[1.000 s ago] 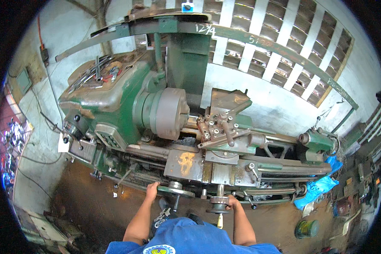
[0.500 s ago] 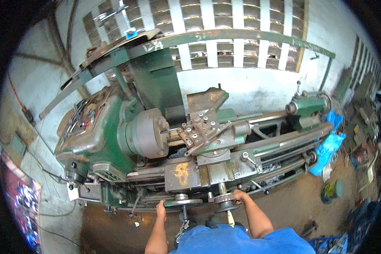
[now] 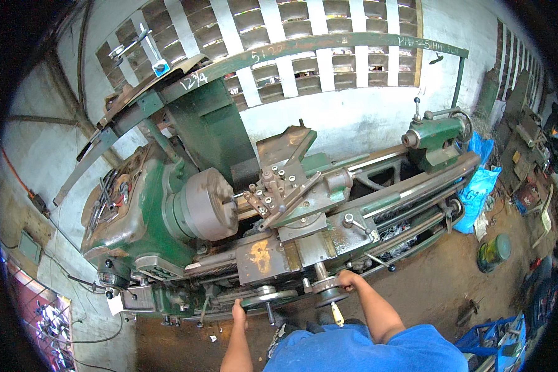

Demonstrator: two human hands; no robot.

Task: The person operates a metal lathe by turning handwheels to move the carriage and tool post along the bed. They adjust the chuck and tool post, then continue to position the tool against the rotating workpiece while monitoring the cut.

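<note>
— Where to find the large handwheel [image 3: 276, 299]?
— Low on the front of the green lathe [image 3: 276, 257], gripped at its left rim by the left hand [image 3: 239, 310].
— And just right of it?
— A smaller handwheel [image 3: 330, 297] with a yellow handle [image 3: 336, 315], clasped at its right side by the right hand [image 3: 348, 281].
— Farther out?
— Tool post [image 3: 278, 189] above, grey chuck [image 3: 203, 208] to the left, tailstock [image 3: 439, 132] and blue bag [image 3: 478, 195] to the right.

Pale wall [image 3: 353, 115] bright; fisheye bends green rail [image 3: 353, 41]; lower-left clutter [image 3: 54, 327] seems blurred.
</note>
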